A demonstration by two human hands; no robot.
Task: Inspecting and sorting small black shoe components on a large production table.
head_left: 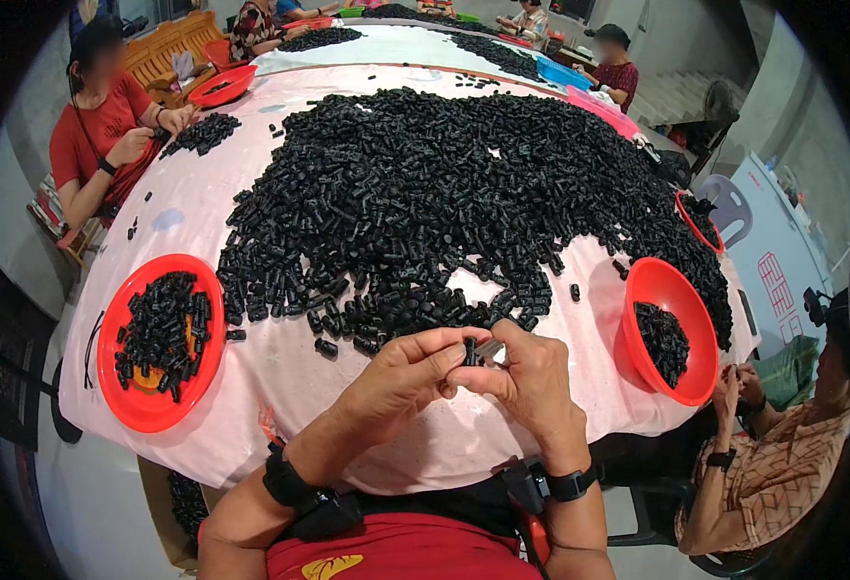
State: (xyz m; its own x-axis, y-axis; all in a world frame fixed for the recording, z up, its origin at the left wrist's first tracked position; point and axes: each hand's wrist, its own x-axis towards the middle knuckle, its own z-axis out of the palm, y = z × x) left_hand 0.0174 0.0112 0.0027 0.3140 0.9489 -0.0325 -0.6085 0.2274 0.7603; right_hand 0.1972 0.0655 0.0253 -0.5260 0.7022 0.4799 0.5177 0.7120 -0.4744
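Across most of the view, table under pale pink cloth (290, 406). On it, a broad heap of black pieces (425, 184), its ragged near edge crowding the space just beyond the hands. Co-worker in red (106, 126) at the left side; another in a patterned shirt (773, 464) at lower right, beside the table. Red dish (154, 418) to the left and deeper red bowl (662, 285) to the right, both part-filled with similar pieces, flank the working spot. Left hand (396, 377) pinching, fingertips closed on one small black piece (470, 353), held above the near cloth; right hand (536, 372) curled against it, exact grip unclear.
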